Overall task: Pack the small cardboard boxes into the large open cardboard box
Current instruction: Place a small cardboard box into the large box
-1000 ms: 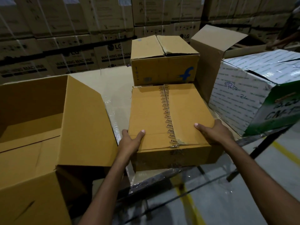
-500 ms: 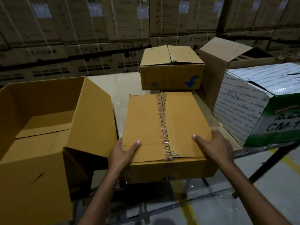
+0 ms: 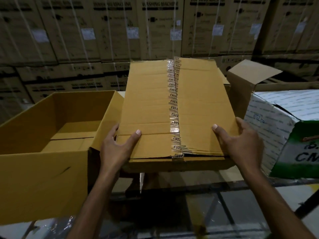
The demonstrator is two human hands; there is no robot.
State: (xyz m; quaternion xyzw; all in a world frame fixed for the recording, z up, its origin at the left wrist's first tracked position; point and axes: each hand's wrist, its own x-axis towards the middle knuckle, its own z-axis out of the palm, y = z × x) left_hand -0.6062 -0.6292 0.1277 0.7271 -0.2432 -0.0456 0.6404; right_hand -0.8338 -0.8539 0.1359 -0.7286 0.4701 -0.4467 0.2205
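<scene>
Small cardboard box (image 3: 150, 107): held at the middle of the scene with its top face towards us. A strip of printed tape (image 3: 174, 107) runs from near to far along the middle seam. The right flap lifts a little at the near edge.
Left hand (image 3: 115, 149): we grip the near left corner, thumb flat on top, fingers curled round the left side edge.
Right hand (image 3: 241, 145): we grip the near right corner, thumb on top, fingers wrapped over the right edge. The two hands are well apart, a box-width between them.
Large open cardboard box (image 3: 43, 178): stands on the left, mouth up, with bare floor flaps and their seam showing inside. Its right wall lies just beside the small box's left edge, and we cannot tell if they touch.
White and green carton (image 3: 276, 118): on the right, near our right hand, with a narrow gap between.
Open-flapped brown box (image 3: 241, 87): far right, behind the carton.
Washing machine cartons (image 3: 112, 31): a strapped wall of them closes the far side.
Table frame (image 3: 224, 185): its dark near edge runs below the held box.
</scene>
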